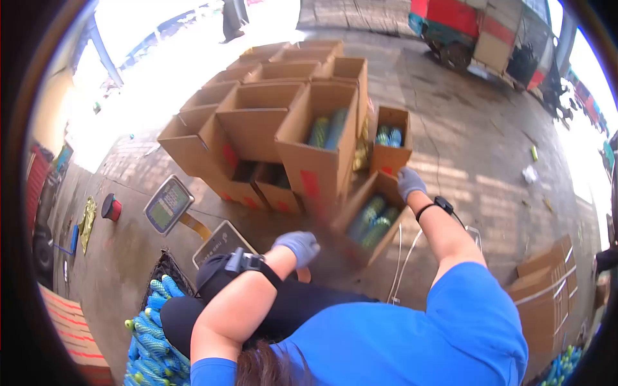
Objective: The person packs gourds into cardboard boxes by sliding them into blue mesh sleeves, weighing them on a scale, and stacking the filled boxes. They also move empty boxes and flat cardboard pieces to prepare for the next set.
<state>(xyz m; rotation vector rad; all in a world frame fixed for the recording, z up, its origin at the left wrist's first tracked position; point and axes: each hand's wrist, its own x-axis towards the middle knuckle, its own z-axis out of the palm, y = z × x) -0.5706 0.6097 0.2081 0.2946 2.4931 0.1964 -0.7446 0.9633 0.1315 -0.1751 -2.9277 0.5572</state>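
An open cardboard box (360, 248) lies tilted on the concrete floor in front of me, with green net-wrapped items (372, 220) inside. My right hand (410, 182), in a grey glove, grips the box's far top edge. A black band sits on that wrist. My left hand (296, 248), also gloved, has its fingers curled just left of the box's near corner, where the picture is blurred. Nothing shows in that hand.
Several open cardboard boxes (257, 122) stand in rows beyond, some holding green wrapped items. A weighing scale (168, 204) and a second platform (222, 241) sit at the left. A black crate of blue-green wrapped items (151, 321) is at lower left. Taped boxes (547, 283) at right, a red vehicle (476, 29) beyond.
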